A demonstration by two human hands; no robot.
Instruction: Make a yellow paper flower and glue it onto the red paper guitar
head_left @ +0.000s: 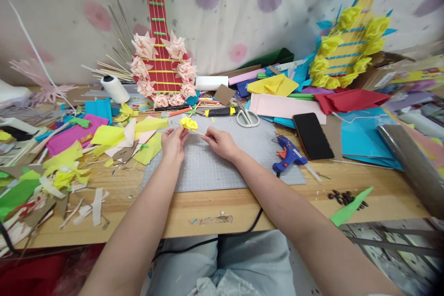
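A small yellow paper flower (188, 123) is held above the grey cutting mat (222, 171). The fingers of my left hand (174, 142) are closed at its lower left side. A thin stick (198, 132) runs from the flower to my right hand (221, 142), whose fingers pinch its end. Just behind the hands lie a yellow and black utility knife (222, 111) and white-handled scissors (247, 118). To the right of my right hand, a blue hot glue gun (289, 153) lies on its side at the mat's edge.
Paper scraps (69, 162) cover the left of the table. A red paper guitar (161, 55) and a yellow one (342, 55) stand at the back. Right are a black phone (313, 135), blue sheets (367, 134) and dark beads (343, 198). A black cord (208, 242) crosses the front edge.
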